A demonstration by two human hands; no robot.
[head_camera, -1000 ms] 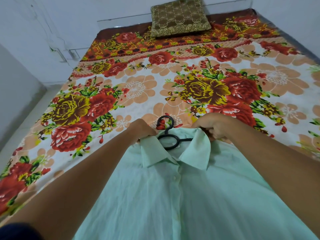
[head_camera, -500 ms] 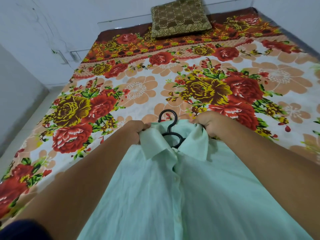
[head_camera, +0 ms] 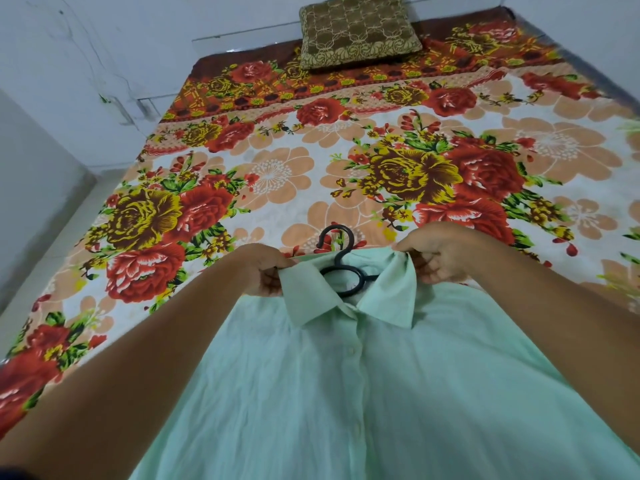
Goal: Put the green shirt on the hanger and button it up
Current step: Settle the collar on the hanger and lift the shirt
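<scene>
The pale green shirt (head_camera: 346, 393) lies front up on the bed, its placket closed with small buttons down the middle. A black hanger (head_camera: 341, 268) sits inside it; only the hook and the neck loop show above the collar, the rest is hidden under the cloth. My left hand (head_camera: 265, 271) pinches the left side of the collar. My right hand (head_camera: 436, 252) grips the right side of the collar at the shoulder. Both collar points lie spread flat.
The shirt rests on a bed with a floral sheet (head_camera: 277, 174) in red, yellow and peach. A brown patterned pillow (head_camera: 358, 27) lies at the head of the bed against the white wall. Pale floor (head_camera: 45, 237) runs along the bed's left side.
The collar was bunched up half a second ago and now lies flatter and wider. My hands have pulled apart along the collar, and the hanger loop shows more.
</scene>
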